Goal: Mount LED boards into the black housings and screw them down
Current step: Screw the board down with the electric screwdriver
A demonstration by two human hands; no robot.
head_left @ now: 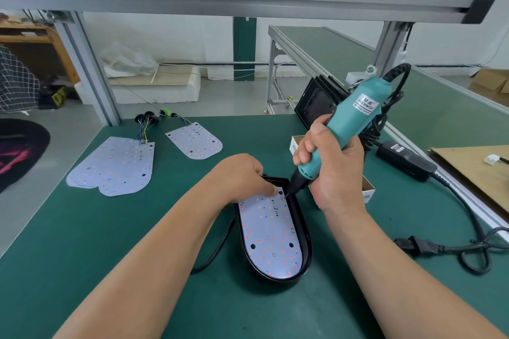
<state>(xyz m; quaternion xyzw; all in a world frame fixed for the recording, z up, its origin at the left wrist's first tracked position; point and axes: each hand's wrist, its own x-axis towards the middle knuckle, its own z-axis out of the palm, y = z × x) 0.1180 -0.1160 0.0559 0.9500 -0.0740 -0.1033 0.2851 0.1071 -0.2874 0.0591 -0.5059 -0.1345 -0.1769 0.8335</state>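
A white LED board (271,234) lies inside a black oval housing (304,245) on the green table. My right hand (330,170) grips a teal electric screwdriver (349,121), tilted, its bit tip down at the board's far right corner. My left hand (242,173) rests on the far end of the board, fingers curled, fingertip pressing beside the bit. Whether it pinches a screw is hidden.
A stack of loose LED boards (115,165) and a single board (195,140) with wires lie at the left back. Black housings (316,102) lean at the right back. A small cardboard box (367,190), a power adapter (405,158) and its cable (468,250) lie to the right.
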